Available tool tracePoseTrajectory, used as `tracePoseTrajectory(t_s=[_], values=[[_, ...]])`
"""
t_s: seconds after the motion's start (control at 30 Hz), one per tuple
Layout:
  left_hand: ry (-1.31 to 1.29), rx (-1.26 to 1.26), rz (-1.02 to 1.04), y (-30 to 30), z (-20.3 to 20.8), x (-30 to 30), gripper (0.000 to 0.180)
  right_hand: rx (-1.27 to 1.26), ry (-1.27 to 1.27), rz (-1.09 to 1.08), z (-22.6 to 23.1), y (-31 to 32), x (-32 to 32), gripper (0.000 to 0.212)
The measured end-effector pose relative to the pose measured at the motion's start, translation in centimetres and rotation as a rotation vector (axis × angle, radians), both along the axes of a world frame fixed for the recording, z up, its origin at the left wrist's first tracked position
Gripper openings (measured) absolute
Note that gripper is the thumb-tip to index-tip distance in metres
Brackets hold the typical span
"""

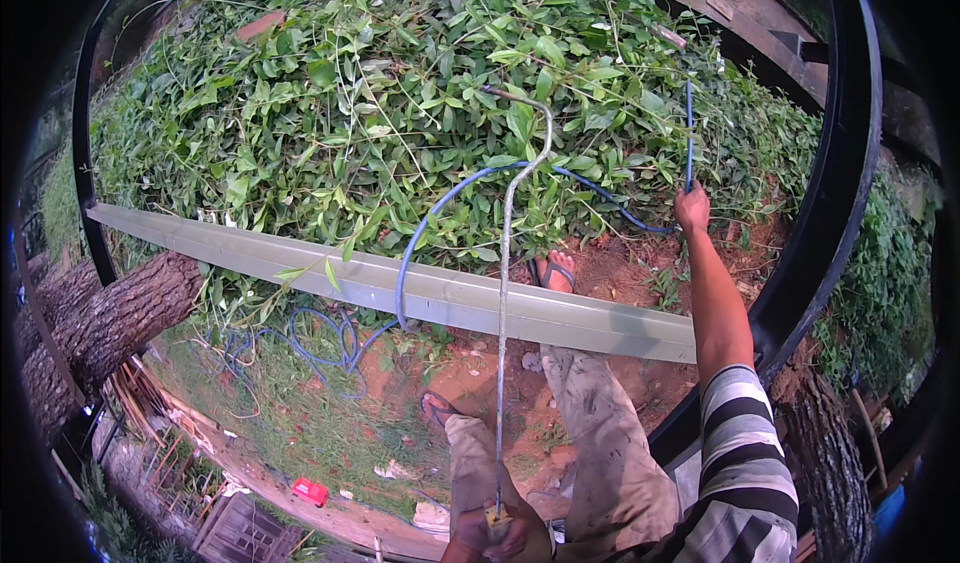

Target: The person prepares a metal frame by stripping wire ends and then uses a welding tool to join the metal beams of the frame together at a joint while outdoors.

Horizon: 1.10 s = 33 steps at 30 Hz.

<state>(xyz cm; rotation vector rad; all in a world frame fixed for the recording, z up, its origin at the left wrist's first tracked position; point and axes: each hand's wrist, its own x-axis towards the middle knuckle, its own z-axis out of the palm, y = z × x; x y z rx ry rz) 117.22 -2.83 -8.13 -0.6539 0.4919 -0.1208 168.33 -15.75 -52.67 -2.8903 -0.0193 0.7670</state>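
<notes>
My left hand (487,535) is closed around the yellow grip (497,525) of a long thin metal rod (503,303) at the lower edge. The rod runs away from me over a grey-green metal beam (440,288) and bends like a hook over the leaves at its far end. Reaching out to the right, my right hand (692,208) is closed on a blue cable (425,221). From there the cable stretches up into the leafy plants (400,113) and also loops left, crossing the beam to loose coils on the grass.
A curved black metal frame (835,183) rises on the right, another dark bar on the left. Rough tree trunks (130,308) lie at the left; another (825,453) stands lower right. My sandaled feet (557,273) straddle the beam. A red object (310,491) sits lower left.
</notes>
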Motion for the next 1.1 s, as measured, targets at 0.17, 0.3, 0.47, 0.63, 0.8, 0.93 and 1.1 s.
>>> tracePoseTrajectory(t_s=[0.17,0.3,0.47,0.63,0.8,0.93,1.1], values=[[0.122,0.025,-0.037,0.3,-0.5,0.3,0.073,0.032,-0.040,-0.008,-1.0,-0.2,1.0,0.032],[0.177,0.044,-0.066,0.0,-0.6,-0.1,0.071,0.055,0.003,-0.069,-0.6,-0.2,1.4,0.032],[0.277,0.100,-0.094,0.4,-0.7,-1.1,0.068,0.059,0.025,-0.150,0.9,0.1,0.6,0.034],[0.317,0.187,-0.198,2.1,-0.2,-0.6,0.063,0.020,0.116,-0.207,3.1,0.3,-0.3,0.044],[0.358,0.300,-0.263,4.3,0.1,0.2,0.060,0.084,0.148,-0.279,5.5,0.8,-0.9,0.070],[0.431,0.351,-0.292,5.6,-2.7,1.7,0.058,0.041,0.258,0.127,5.2,1.6,-3.0,0.086],[0.615,0.429,-0.370,5.5,-7.8,4.0,0.060,-0.061,0.464,0.415,0.7,3.5,-7.7,0.078]])
